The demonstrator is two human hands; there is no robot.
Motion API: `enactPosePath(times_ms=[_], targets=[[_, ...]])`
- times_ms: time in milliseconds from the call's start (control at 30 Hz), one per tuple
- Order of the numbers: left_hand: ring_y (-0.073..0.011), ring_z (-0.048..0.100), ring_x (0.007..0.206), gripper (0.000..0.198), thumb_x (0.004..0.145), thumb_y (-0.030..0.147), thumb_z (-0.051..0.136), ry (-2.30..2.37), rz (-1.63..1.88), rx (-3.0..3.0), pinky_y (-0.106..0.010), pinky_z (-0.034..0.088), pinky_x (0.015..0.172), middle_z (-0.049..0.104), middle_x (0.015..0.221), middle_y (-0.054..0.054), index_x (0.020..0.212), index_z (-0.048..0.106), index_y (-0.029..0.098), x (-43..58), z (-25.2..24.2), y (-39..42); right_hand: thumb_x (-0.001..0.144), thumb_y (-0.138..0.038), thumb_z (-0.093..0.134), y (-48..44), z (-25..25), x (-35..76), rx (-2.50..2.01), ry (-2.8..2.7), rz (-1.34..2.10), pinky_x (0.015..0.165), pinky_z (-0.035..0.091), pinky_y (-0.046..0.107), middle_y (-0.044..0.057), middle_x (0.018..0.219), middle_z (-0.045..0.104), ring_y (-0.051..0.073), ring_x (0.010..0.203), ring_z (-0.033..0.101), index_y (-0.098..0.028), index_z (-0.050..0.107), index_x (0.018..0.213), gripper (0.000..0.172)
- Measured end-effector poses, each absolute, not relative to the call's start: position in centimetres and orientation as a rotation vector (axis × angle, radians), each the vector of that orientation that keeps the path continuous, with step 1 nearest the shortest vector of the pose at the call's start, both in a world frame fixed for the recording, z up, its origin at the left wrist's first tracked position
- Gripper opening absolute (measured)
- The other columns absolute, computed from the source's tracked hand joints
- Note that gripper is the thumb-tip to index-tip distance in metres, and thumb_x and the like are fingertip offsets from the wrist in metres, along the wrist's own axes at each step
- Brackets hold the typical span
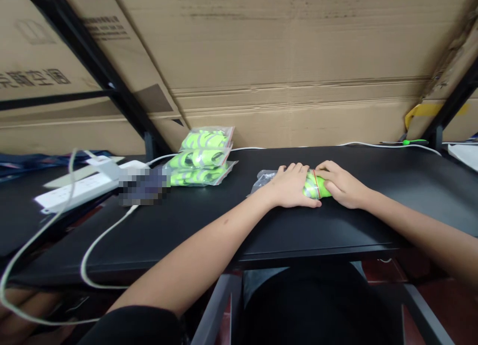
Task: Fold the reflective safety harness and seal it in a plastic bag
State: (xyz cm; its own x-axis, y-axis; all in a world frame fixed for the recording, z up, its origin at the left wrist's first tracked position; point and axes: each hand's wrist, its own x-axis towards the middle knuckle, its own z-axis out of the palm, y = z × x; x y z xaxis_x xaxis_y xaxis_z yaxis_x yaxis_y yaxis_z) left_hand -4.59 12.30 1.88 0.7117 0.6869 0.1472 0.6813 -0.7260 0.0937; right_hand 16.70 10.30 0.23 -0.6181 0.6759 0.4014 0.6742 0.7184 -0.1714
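A rolled neon-green bundle [313, 186] with a red rubber band around it lies on the black table [209, 220]. My left hand [291, 188] lies over its left part with fingers curled down, pressing it. My right hand [341, 184] grips the bundle's right end. A clear plastic bag [263, 178] sticks out from under my left hand, to its left. Whether the bundle is partly inside the bag is hidden by my hand.
Three clear bags with neon-green items [199, 158] are stacked at the back left. A white power strip [80, 188] and white cables [100, 240] lie at the left. Cardboard boxes [291, 61] stand behind the table. A green-handled screwdriver [411, 142] lies at the back right.
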Motion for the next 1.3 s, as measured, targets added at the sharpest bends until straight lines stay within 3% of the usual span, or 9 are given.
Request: enactPosePath(times_ms=[200, 367, 600, 767, 867, 1033, 1100, 1167, 1300], targets=[[-0.0357, 0.052, 0.119, 0.091, 0.071, 0.077, 0.055, 1.165, 0.239, 2.885, -0.051, 0.040, 0.100, 0.059, 0.128, -0.019, 0.133, 0.051, 0.010, -4.4, 1.6, 11.9, 0.088, -0.025, 0.047, 9.2, 0.8, 18.2, -0.964, -2.680, 0.058, 0.103, 0.037, 0.055, 0.008, 0.135, 0.063, 0.032, 0.124, 0.053, -0.027, 0.049, 0.145, 0.058], [-0.0359, 0.051, 0.121, 0.093, 0.070, 0.077, 0.055, 1.174, 0.233, 2.867, -0.052, 0.039, 0.103, 0.057, 0.131, -0.019, 0.134, 0.050, 0.009, -4.2, 1.7, 11.6, 0.095, -0.031, 0.045, 8.5, 0.5, 18.8, -1.055, -2.701, 0.065, 0.094, 0.046, 0.054, 0.008, 0.150, 0.052, 0.033, 0.122, 0.054, -0.032, 0.033, 0.155, 0.062], [-0.0338, 0.055, 0.116, 0.087, 0.074, 0.075, 0.056, 1.171, 0.289, 2.936, -0.048, 0.039, 0.101, 0.060, 0.124, -0.019, 0.128, 0.052, 0.007, -4.2, 1.6, 11.5, 0.092, -0.047, 0.057, 9.4, -1.1, 17.9, -0.976, -2.414, 0.090, 0.099, 0.052, 0.051, 0.012, 0.132, 0.064, 0.030, 0.119, 0.061, -0.024, 0.058, 0.132, 0.045], [-0.0333, 0.057, 0.111, 0.085, 0.072, 0.075, 0.060, 1.150, 0.328, 2.972, -0.047, 0.040, 0.100, 0.062, 0.118, -0.016, 0.124, 0.054, 0.008, -4.3, 1.4, 11.6, 0.090, -0.046, 0.063, 9.7, -1.4, 17.2, -0.931, -2.294, 0.121, 0.089, 0.058, 0.045, 0.013, 0.117, 0.067, 0.028, 0.103, 0.069, -0.022, 0.071, 0.106, 0.030], [-0.0322, 0.057, 0.108, 0.075, 0.074, 0.071, 0.060, 1.155, 0.309, 2.955, -0.044, 0.043, 0.095, 0.062, 0.114, -0.015, 0.118, 0.056, 0.010, -4.2, 1.3, 11.5, 0.092, -0.036, 0.058, 8.9, -0.7, 17.3, -0.915, -2.395, 0.198, 0.096, 0.056, 0.045, 0.013, 0.127, 0.062, 0.028, 0.115, 0.064, -0.023, 0.070, 0.114, 0.028], [-0.0328, 0.056, 0.110, 0.069, 0.077, 0.068, 0.058, 1.150, 0.278, 2.945, -0.044, 0.044, 0.093, 0.062, 0.116, -0.015, 0.120, 0.056, 0.014, -4.4, 1.3, 11.5, 0.088, -0.023, 0.056, 7.9, -0.7, 18.4, -0.901, -2.452, 0.260, 0.112, 0.043, 0.055, 0.011, 0.156, 0.042, 0.031, 0.142, 0.042, -0.028, 0.047, 0.144, 0.057], [-0.0335, 0.056, 0.111, 0.072, 0.078, 0.068, 0.057, 1.136, 0.280, 2.958, -0.045, 0.044, 0.093, 0.062, 0.118, -0.016, 0.124, 0.055, 0.012, -4.5, 1.2, 11.6, 0.089, -0.027, 0.059, 8.0, -1.3, 19.1, -0.955, -2.352, 0.335, 0.114, 0.041, 0.056, 0.012, 0.159, 0.038, 0.031, 0.143, 0.042, -0.026, 0.038, 0.151, 0.066], [-0.0336, 0.055, 0.111, 0.076, 0.078, 0.069, 0.057, 1.121, 0.291, 2.961, -0.045, 0.045, 0.093, 0.061, 0.119, -0.017, 0.127, 0.054, 0.011, -4.6, 1.2, 11.7, 0.089, -0.034, 0.063, 8.2, -1.8, 19.8, -1.024, -2.246, 0.432, 0.111, 0.045, 0.054, 0.013, 0.154, 0.046, 0.030, 0.136, 0.051, -0.024, 0.037, 0.151, 0.068], [-0.0335, 0.056, 0.111, 0.079, 0.077, 0.071, 0.056, 1.151, 0.317, 2.961, -0.044, 0.044, 0.092, 0.061, 0.120, -0.017, 0.128, 0.055, 0.011, -4.5, 1.1, 11.8, 0.090, -0.041, 0.065, 8.4, -1.7, 20.2, -1.095, -2.255, 0.244, 0.108, 0.049, 0.054, 0.012, 0.137, 0.064, 0.031, 0.124, 0.062, -0.020, 0.060, 0.137, 0.052]])
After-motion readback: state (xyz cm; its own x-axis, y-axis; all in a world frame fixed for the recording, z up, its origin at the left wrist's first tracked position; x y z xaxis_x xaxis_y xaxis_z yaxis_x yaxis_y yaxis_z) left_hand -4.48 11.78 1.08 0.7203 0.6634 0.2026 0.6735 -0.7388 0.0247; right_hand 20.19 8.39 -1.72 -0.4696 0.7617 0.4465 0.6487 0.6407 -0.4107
